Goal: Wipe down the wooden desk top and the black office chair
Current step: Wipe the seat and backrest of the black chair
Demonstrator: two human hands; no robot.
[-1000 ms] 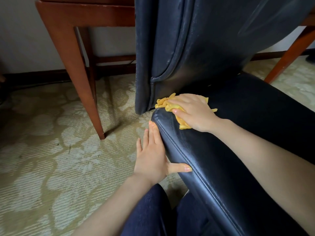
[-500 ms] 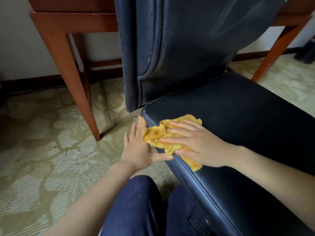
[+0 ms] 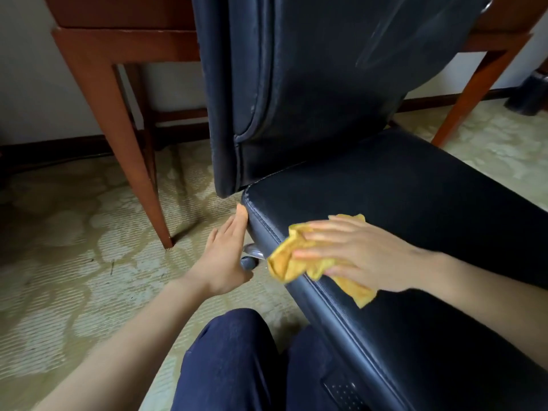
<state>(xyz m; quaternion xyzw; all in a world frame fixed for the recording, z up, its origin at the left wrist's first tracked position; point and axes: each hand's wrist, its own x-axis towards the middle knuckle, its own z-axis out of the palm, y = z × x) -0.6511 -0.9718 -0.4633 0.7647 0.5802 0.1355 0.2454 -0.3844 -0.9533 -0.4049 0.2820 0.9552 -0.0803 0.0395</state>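
Yellow cloth [image 3: 292, 262]; black chair [image 3: 385, 188]; floral beige carpet [image 3: 74, 262].

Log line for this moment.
step: wiping chair seat edge | right hand: pressing yellow cloth on seat | left hand: flat against seat side

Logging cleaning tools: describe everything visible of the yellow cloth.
The yellow cloth is soft, crumpled fabric, bunched in folds. It lies on the near edge of the black chair seat, one end hanging over the side. The right hand presses it with straight, spread fingers; the left hand does not touch it.
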